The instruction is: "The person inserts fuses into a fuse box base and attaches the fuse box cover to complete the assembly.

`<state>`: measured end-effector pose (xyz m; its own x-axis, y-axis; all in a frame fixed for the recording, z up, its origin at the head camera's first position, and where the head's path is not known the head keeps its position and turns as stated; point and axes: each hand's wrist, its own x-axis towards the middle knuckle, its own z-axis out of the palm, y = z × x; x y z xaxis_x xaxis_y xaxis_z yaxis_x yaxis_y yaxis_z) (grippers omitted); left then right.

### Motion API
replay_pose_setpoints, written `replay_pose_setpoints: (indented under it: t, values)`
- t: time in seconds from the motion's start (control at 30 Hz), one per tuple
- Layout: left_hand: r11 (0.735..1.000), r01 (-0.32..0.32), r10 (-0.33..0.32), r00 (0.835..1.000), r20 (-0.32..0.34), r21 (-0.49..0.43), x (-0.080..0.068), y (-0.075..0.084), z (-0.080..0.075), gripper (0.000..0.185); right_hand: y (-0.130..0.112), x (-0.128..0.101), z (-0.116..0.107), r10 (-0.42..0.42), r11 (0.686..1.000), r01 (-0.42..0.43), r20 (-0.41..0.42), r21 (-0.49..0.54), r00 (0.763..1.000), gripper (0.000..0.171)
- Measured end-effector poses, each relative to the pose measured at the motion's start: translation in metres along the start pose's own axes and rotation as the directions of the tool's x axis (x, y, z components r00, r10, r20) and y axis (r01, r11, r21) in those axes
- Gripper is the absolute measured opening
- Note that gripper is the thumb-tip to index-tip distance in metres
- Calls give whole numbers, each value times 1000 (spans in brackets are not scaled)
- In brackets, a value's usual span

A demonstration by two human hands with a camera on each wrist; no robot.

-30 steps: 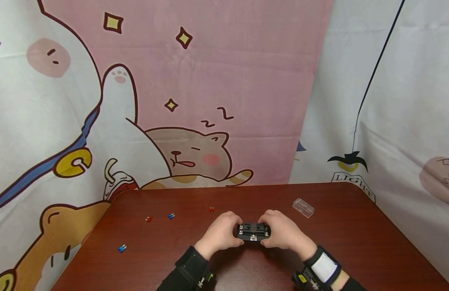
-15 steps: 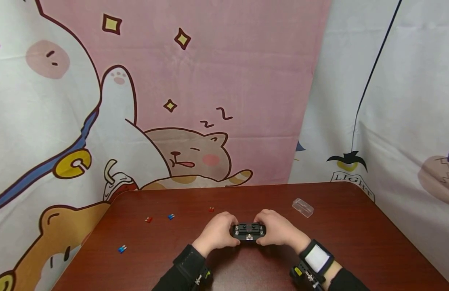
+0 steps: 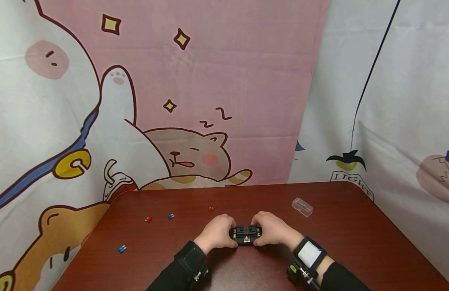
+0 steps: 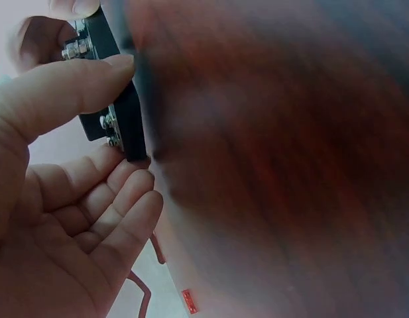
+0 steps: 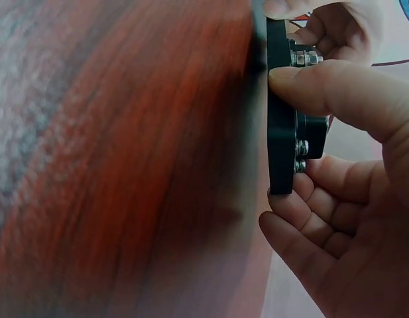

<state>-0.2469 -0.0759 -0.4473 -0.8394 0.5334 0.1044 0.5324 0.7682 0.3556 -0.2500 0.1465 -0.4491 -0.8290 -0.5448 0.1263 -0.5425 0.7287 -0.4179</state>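
Note:
A black fuse block [image 3: 246,234] with metal screw terminals is gripped between both hands, low over the brown table. My left hand [image 3: 218,232] holds its left end, thumb on the near side and fingers on the far side. At the right end, my right hand [image 3: 272,229] grips it the same way. The left wrist view shows the fuse block [image 4: 130,122] edge-on, with the left thumb [image 4: 91,83] along its base. From the right wrist, the fuse block [image 5: 281,132] shows bolts and nuts standing out from its upper face.
Small blade fuses are scattered left of the hands: one red [image 3: 148,219], one blue [image 3: 171,216], another red [image 3: 211,209] and another blue [image 3: 122,249]. A clear plastic cover [image 3: 302,207] lies at the back right of the table [image 3: 355,234]. Behind hangs a printed cloth [image 3: 261,101].
Both hands have shifted slightly left, carrying the fuse block with them. The fuses and the clear cover stay where they were.

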Motion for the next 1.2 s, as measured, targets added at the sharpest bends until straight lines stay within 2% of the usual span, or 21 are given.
replay_pose_setpoints:
  t: [0.43, 0.9, 1.2]
  values:
    - [999, 33, -33, 999, 14, 17, 2, -2, 2, 38, 4, 5, 8, 13, 1000, -13, 19, -7, 1000, 39]
    - [999, 35, -35, 999, 1, -4, 2, -2, 4, 40, 3, 3, 6, -7, 1000, 7, 22, -30, 1000, 39]
    - [997, 67, -67, 998, 6, -30, 3, -2, 4, 41, 7, -3, -3, -1, 1000, -1, 54, 28, 999, 45]
